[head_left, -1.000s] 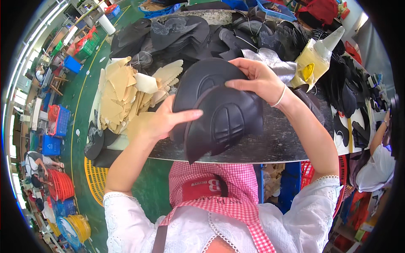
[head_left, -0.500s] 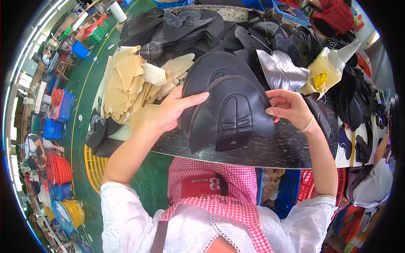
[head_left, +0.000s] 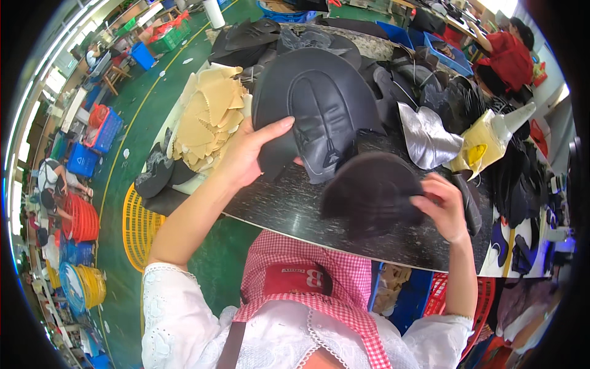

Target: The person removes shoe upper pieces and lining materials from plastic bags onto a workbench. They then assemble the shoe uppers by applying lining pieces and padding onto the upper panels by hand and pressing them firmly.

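A dark glossy surface (head_left: 295, 209) carried heaps of black cut pieces and a stack of tan pieces (head_left: 206, 120) at its left end. Above it, a large black moulded panel (head_left: 319, 104) was gripped at its lower left edge by the left hand (head_left: 246, 154), thumb laid across its face. Lower right, the right hand (head_left: 444, 206) pinched a smaller blurred dark rounded piece (head_left: 372, 194) just below the panel.

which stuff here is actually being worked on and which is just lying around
In hand:
left hand holding the embossed black moulded panel
right hand holding the smaller dark rounded piece

Lying about:
tan cut pieces
silver piece
yellow cone-tipped bottle
black worktable
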The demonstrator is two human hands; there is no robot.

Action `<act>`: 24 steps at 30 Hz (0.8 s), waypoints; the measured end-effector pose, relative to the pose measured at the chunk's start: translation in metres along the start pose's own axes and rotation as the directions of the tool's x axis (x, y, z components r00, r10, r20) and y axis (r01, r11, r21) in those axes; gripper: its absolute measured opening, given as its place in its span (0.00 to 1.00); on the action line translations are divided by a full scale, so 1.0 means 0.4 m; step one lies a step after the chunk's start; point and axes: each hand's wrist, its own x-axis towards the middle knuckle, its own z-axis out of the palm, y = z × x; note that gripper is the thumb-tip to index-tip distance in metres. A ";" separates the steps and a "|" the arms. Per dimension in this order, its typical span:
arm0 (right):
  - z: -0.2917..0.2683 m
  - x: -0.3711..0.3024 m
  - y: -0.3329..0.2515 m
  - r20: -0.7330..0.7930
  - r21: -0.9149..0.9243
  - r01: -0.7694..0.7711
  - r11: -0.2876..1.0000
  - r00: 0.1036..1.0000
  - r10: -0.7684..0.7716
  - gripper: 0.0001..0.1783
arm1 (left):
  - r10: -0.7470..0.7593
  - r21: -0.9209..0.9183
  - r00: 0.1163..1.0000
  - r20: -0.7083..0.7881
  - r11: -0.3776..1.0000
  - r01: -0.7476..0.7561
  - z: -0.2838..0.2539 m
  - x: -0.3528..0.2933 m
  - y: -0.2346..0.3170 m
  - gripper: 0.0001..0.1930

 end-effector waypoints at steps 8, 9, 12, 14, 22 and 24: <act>0.106 -0.043 -0.032 0.386 -0.357 0.419 0.835 0.880 -0.276 0.17 | 0.419 0.369 0.908 0.010 0.842 -0.393 0.004 0.003 -0.015 0.30; 0.104 -0.040 -0.037 0.351 -0.358 0.400 0.844 0.895 -0.276 0.22 | 0.419 0.518 0.908 0.025 0.771 -0.370 -0.013 -0.012 -0.024 0.26; 0.123 -0.019 -0.066 -0.292 -0.206 0.294 0.933 0.892 -0.345 0.32 | 0.358 0.463 0.488 0.796 0.161 -0.872 0.014 -0.023 -0.033 0.16; 0.138 -0.003 -0.062 -0.230 -0.292 0.371 0.882 0.868 -0.441 0.39 | 0.048 0.466 0.465 0.884 -0.019 -0.884 -0.008 -0.040 -0.126 0.23; 0.231 -0.106 0.005 0.316 -0.382 0.514 0.768 0.853 -0.414 0.35 | -0.163 0.692 0.673 0.721 0.215 -0.689 -0.004 -0.043 -0.165 0.36; 0.164 -0.073 -0.024 0.292 -0.274 0.463 0.843 0.875 -0.386 0.25 | -0.156 0.691 0.674 0.722 0.161 -0.704 -0.004 -0.032 -0.164 0.39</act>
